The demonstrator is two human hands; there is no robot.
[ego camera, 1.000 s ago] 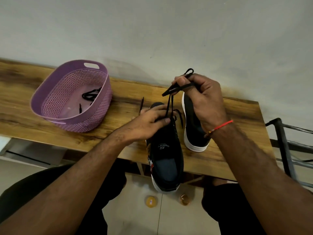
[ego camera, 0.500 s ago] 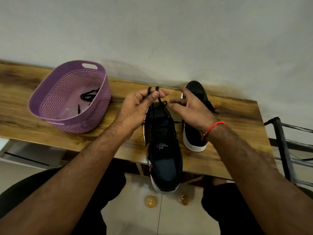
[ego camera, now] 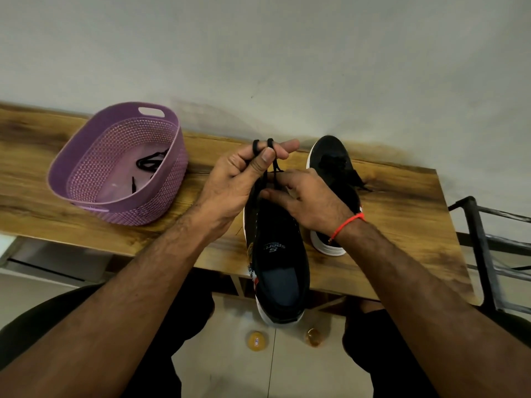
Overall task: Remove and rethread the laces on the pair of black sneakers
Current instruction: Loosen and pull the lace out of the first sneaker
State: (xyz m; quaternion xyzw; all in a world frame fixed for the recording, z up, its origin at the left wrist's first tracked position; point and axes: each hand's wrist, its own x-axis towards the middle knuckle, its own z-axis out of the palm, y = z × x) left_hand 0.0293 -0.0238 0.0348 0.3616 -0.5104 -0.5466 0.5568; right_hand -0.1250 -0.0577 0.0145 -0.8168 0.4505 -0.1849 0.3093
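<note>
Change: one second back, the lace was held high by the right hand (ego camera: 311,201) while the left hand (ego camera: 244,175) pressed on the near sneaker (ego camera: 277,254); now the lace (ego camera: 263,145) is looped over the left fingers, and the right hand is lowered onto the eyelet area.
Meaning: a hand-over is judged to have been made, so the free end can be worked at the eyelets; whether unlacing or rethreading is in hand cannot be told.
Left grip: two strands are pinched between thumb and curled fingers, above the near sneaker's front.
Right grip: thumb and fingers are bent onto the near sneaker's throat; whether lace is actually pinched there cannot be told.
Near sneaker, place: laid on the table (ego camera: 402,214), heel overhanging the near edge.
Near sneaker, axis: long axis is run from the person toward the wall, toe pointed away.
Far sneaker (ego camera: 330,156): stood just right of the near sneaker, roughly parallel, toe away, loose lace on it.
Basket (ego camera: 86,156): set well left of the near sneaker, black lace seen inside.
</note>
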